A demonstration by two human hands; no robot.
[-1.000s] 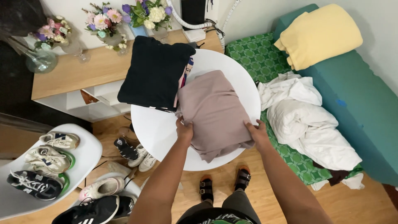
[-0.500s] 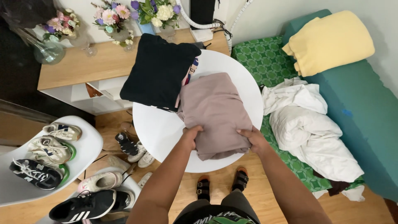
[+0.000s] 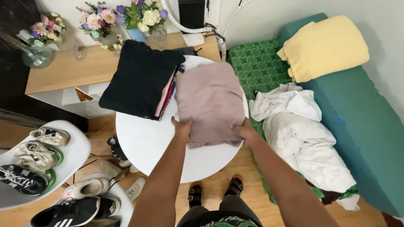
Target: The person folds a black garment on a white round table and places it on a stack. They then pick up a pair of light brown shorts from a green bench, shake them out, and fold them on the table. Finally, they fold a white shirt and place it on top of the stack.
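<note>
A folded mauve garment (image 3: 210, 101) lies flat on the round white table (image 3: 147, 147), toward its right half. The left hand (image 3: 182, 127) grips the garment's near left corner, fingers closed over the cloth edge, and the right hand (image 3: 244, 131) grasps the near right corner in the same way. Just beside the garment on the left sits a stack of folded clothes (image 3: 141, 82) topped by a black piece, overhanging the table's far edge. To the right, crumpled white sheets (image 3: 303, 138) lie on a green patterned cover (image 3: 256, 63), with a yellow folded blanket (image 3: 326, 46) farther back. Sneakers (image 3: 35, 155) rest on white chairs at the left.
</note>
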